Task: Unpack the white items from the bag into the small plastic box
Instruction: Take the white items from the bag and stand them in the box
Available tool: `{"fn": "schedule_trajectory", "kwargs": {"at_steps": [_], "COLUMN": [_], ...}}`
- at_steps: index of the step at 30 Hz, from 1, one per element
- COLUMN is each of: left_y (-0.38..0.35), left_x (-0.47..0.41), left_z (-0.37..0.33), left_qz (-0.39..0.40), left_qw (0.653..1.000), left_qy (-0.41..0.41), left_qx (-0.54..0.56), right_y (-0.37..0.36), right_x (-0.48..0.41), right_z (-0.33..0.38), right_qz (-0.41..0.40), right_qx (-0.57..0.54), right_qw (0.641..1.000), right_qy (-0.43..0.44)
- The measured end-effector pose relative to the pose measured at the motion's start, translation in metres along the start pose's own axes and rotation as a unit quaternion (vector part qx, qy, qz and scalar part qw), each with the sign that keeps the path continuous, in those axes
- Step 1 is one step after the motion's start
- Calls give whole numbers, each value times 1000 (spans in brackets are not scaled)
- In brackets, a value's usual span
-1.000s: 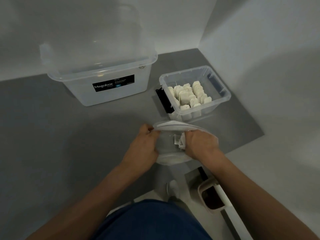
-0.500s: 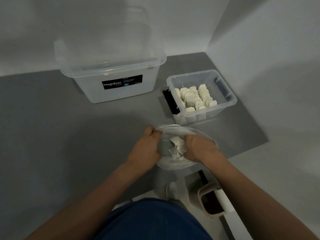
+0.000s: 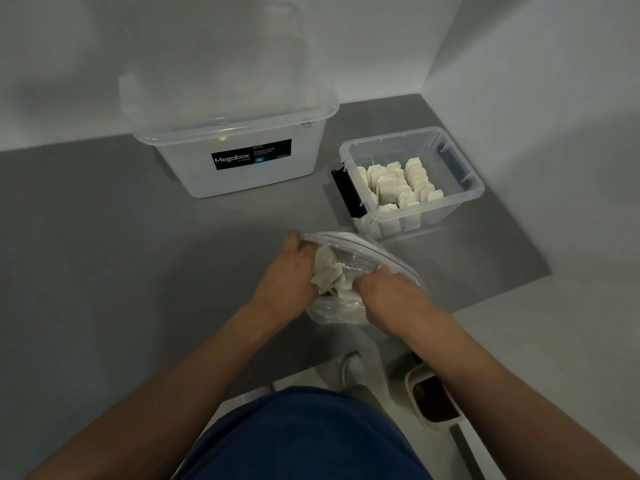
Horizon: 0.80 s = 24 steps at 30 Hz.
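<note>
The left grip (image 3: 287,271) is closed on the near left rim of the clear zip bag (image 3: 375,252), thumb and fingers pinching the plastic and holding the mouth wide. The right grip (image 3: 391,296) reaches into that mouth from the right, its fingers curled down onto the clump of white items (image 3: 327,276). The fingertips are hidden behind the knuckles, so how much of the clump they enclose cannot be told. The clump lies inside the bag, between the two grips and touching both, nearer the left rim than the right. The bag rests on the grey tabletop (image 3: 104,244) at its front edge, just in front of the small plastic box (image 3: 476,190). That box stands open and holds rows of white items (image 3: 398,185) set on edge, with a black handle on its left wall. Left of it, apart, stands a large clear Megabox container (image 3: 242,181).
</note>
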<state>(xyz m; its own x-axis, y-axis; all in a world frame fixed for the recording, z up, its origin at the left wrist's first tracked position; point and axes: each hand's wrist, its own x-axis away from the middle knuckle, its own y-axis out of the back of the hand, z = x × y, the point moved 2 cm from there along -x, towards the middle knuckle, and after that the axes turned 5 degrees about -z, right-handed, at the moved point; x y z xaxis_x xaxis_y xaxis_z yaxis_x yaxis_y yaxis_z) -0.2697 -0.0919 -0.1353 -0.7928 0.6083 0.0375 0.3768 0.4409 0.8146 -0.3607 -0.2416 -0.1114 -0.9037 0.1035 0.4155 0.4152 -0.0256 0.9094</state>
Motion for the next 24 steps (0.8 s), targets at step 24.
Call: {"fn": "schedule_trajectory", "kwargs": {"at_steps": [24], "left_y": [-24], "left_x": [-25], "left_z": [49], "left_qz": [49], "left_qw": [991], "left_qy": [-20], "left_qx": [-125], "right_y": [-32], "right_x": [-45], "right_z": [-23], "right_qz": [-178], "right_qx": [-204], "right_qw": [963], "right_qy": [-14]}}
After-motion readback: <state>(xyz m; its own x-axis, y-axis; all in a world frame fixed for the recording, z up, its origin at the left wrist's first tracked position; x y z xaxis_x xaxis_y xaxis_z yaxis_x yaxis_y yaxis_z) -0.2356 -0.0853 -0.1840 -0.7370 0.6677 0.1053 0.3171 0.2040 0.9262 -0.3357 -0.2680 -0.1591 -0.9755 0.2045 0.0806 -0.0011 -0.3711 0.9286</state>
